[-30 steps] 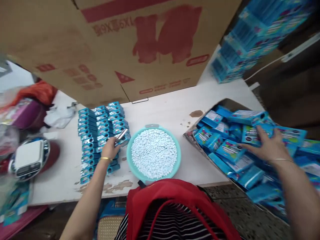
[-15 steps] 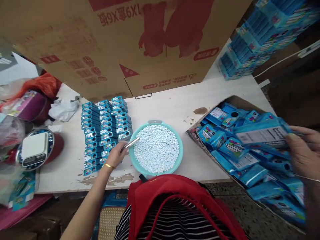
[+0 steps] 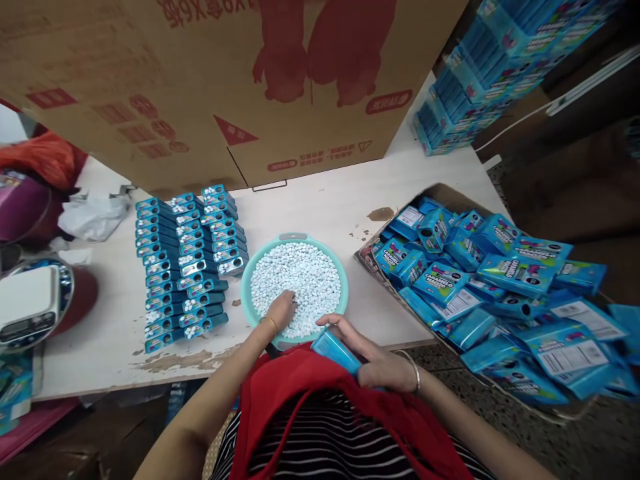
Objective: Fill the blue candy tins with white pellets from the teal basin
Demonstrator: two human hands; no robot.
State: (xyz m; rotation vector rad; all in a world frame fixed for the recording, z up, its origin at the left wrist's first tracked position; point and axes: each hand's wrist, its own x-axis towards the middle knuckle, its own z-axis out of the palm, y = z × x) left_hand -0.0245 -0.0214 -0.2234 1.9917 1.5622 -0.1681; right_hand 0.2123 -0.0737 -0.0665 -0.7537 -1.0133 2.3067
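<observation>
My left hand (image 3: 281, 311) is closed and dips into small white candies (image 3: 295, 270) that fill a turquoise basin (image 3: 245, 290). Only a small dark bit of the slim metal tool in its fingers shows; the rest is hidden by the hand and candies. At the basin's near right rim, my right hand (image 3: 373, 357) grips a blue candy box (image 3: 337, 351), tilted over my red apron. To the left, blue boxes (image 3: 200, 283) stand in three rows, white candies showing at the tops of many.
A carton (image 3: 357, 260) heaped with blue boxes sits at the right, overhanging the table edge. Behind the basin rises a big cardboard box (image 3: 200, 100). Stacked blue packs (image 3: 465, 93) stand back right; a white scale (image 3: 27, 300) rests on a red pot at left.
My right hand has brought a blue box from the carton to the basin. My left hand has moved right, from the basin's left rim into the candies. The view has shifted right.
</observation>
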